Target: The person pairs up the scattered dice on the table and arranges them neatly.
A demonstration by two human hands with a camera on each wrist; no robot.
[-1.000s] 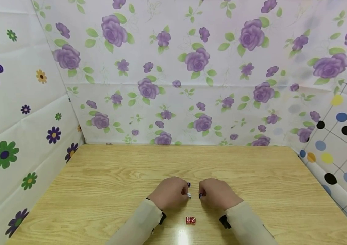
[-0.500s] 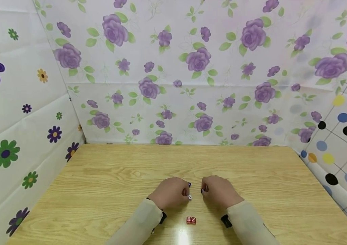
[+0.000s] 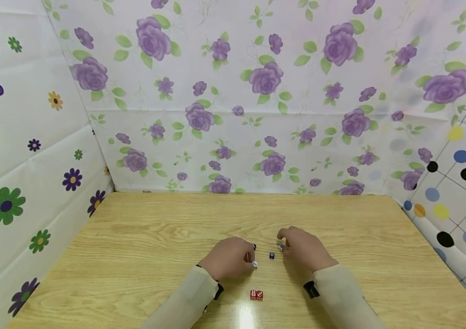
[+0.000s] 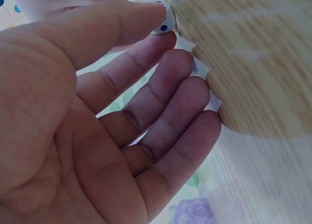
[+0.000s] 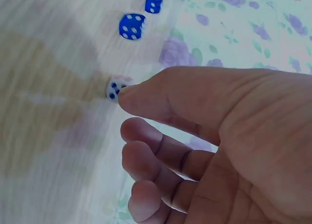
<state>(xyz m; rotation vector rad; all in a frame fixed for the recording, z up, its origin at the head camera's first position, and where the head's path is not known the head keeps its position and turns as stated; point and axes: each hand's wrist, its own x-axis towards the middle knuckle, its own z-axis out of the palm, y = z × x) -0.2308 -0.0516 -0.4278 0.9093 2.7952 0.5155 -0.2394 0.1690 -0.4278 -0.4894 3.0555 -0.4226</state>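
Observation:
My left hand (image 3: 233, 259) pinches a white die (image 3: 255, 264) with blue pips between thumb and index finger at the table surface. In the left wrist view, that die (image 4: 165, 24) shows at the thumb tip, the other fingers loosely bent. My right hand (image 3: 304, 246) is beside another white die (image 3: 281, 247), its index finger lifted away from it. The right wrist view has the thumb overlapping this die (image 5: 114, 89); whether they touch I cannot tell. One blue die (image 3: 272, 255) lies between the hands. Another blue die (image 3: 254, 247) is partly hidden by the left hand.
Two red dice (image 3: 256, 295) sit side by side on the wooden table (image 3: 167, 224), nearer the person. A rose-patterned sheet (image 3: 233, 100) rises behind the table. Patterned sheets also stand at the left (image 3: 19, 160) and right sides.
My right hand has let go of the blue die, leaving it on the table, and moved away and to the right beside a white die. The left hand has stayed nearly still.

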